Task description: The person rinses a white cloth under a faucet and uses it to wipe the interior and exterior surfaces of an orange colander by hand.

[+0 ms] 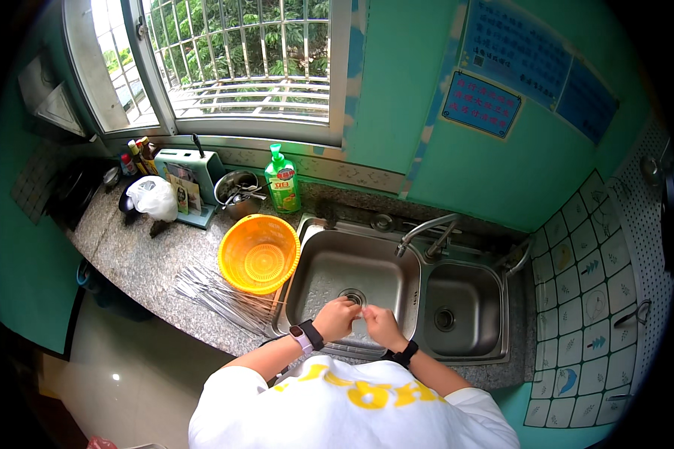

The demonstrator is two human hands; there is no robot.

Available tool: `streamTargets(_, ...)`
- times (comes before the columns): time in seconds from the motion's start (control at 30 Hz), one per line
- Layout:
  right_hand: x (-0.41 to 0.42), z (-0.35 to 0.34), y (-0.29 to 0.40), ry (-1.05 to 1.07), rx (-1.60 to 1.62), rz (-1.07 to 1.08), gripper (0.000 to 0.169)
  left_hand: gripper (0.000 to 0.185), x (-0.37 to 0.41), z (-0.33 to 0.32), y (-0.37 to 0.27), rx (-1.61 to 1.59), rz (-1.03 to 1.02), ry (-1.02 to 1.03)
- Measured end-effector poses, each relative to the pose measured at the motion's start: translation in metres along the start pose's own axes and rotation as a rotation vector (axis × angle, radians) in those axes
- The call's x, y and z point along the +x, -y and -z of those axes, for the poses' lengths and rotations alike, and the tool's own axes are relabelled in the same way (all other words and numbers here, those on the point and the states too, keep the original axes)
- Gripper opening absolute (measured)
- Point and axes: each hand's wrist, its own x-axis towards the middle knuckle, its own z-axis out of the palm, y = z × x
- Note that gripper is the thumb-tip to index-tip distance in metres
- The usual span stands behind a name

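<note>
My left hand and my right hand meet over the front of the large stainless-steel sink basin. Their fingers are bent and the fingertips nearly touch, close to the drain. A small pale thing may be pinched between them, too small to make out. Left of the basin, a bundle of thin grey sticks, apparently skewers, lies on the granite counter. Behind the bundle stands an orange plastic basket with nothing inside, its edge against the sink rim.
A curved faucet reaches over the large basin, beside a smaller basin. Along the wall stand a green dish-soap pump bottle, a metal pot of utensils, a knife block, a white plastic bag and several sauce bottles.
</note>
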Motion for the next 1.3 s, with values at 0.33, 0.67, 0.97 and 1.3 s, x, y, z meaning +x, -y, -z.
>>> streamTargets(0.33,0.004,-0.004,-0.026,0.225,1.298,-0.950,0.035,0.015,0.008,-0.024,0.021,0.201,-0.107,0.029)
streamTargets(0.67,-0.004,-0.011,-0.017,0.160,0.762,-0.686,0.036,0.018,-0.003,-0.005,0.005,0.146,-0.069,-0.007)
streamTargets(0.97,-0.004,-0.008,0.005,-0.033,0.143,-0.171,0.020,0.010,-0.007,0.003,0.010,-0.594,0.526,0.029)
streamTargets(1.3,-0.009,0.019,0.028,-0.138,-0.439,0.493,0.047,0.018,-0.005,0.024,0.018,-1.833,0.711,0.563)
